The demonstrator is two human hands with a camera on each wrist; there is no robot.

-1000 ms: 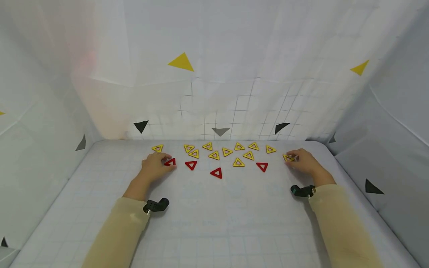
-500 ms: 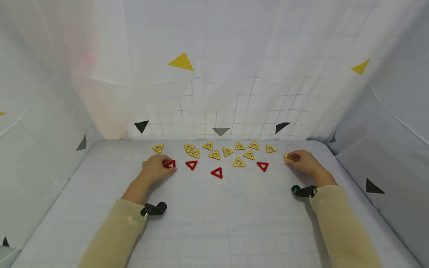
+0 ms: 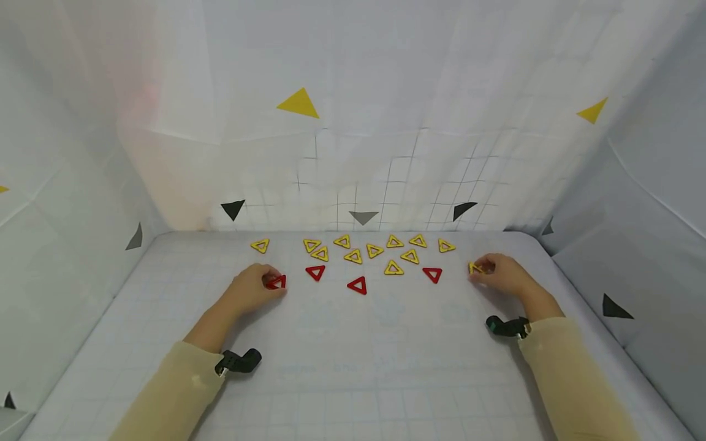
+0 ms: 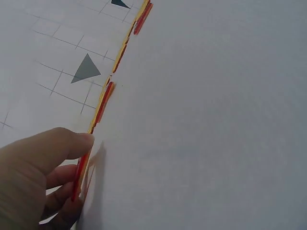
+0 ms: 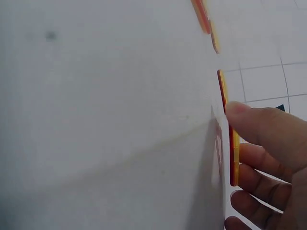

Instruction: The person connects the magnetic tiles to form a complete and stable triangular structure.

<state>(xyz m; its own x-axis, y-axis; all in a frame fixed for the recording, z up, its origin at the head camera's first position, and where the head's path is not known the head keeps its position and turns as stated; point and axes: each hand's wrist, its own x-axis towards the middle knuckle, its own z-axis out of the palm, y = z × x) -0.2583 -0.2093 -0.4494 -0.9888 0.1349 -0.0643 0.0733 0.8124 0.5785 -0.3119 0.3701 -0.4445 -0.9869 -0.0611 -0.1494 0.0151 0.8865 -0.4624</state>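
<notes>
left hand (image 3: 250, 291) is pinching a red triangle (image 4: 79, 175) off left of the middle red triangle (image 3: 364, 286), loose yellow triangles (image 3: 353, 261) lie behind that, right hand (image 3: 504, 274) pinches a yellow triangle (image 5: 234, 158) well right of it

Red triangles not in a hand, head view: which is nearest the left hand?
The leftmost loose red triangle: a short gap parts it from the left hand; the middle loose red triangle and rightmost loose red triangle lie farther right.
</notes>
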